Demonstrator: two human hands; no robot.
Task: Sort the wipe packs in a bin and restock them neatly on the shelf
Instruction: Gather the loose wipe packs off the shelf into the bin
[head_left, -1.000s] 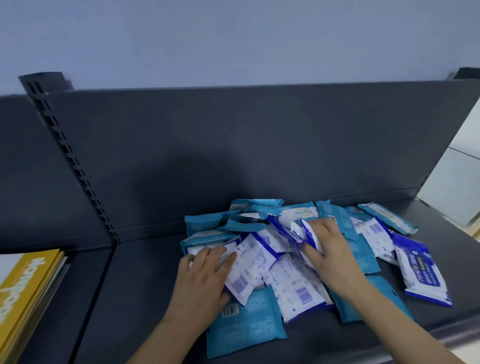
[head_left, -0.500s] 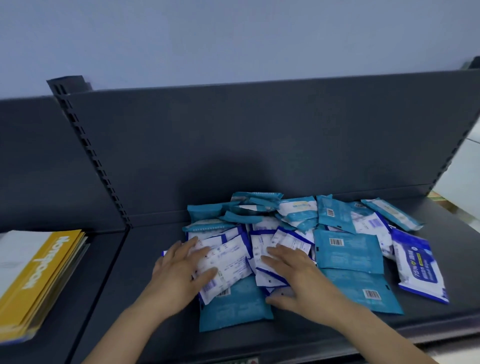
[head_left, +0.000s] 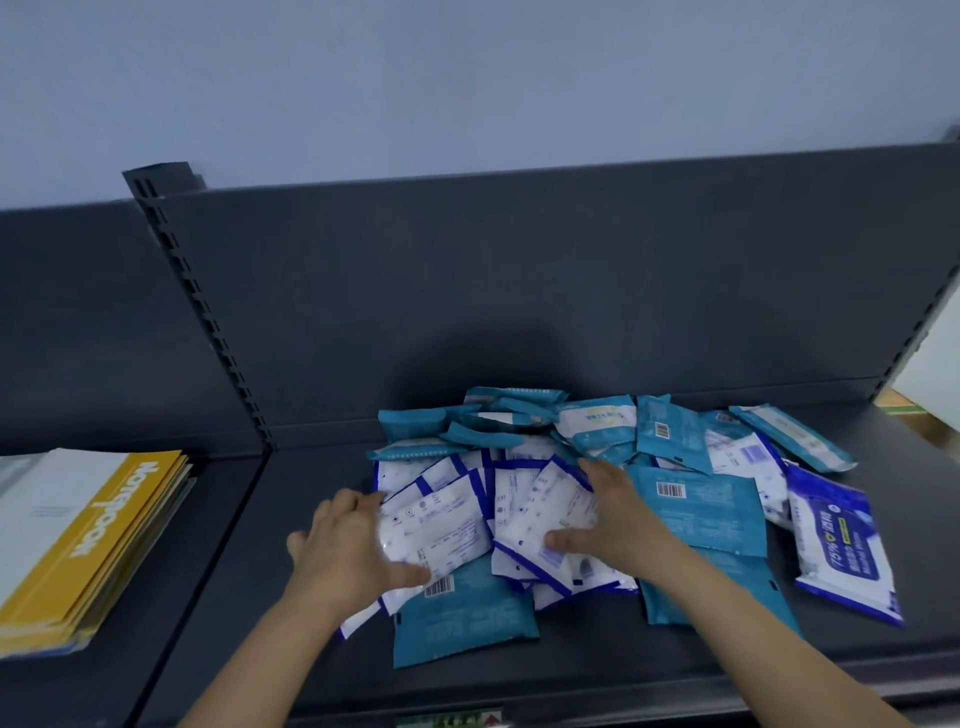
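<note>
Both bare forearms reach forward and converge. The left hand grips the white wipe packs at their left edge, thumb laid over the top, fingertips hidden, little finger splayed. The right hand lies palm down, forefinger and thumb spread wide, pressing their right side.

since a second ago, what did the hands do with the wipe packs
The right hand let go of the pack it had lifted and came down on the white packs, pressing them from the right. The left hand slid to their left edge and grips it. The front teal pack, the blue pack at the right and the yellow books stayed put.
</note>
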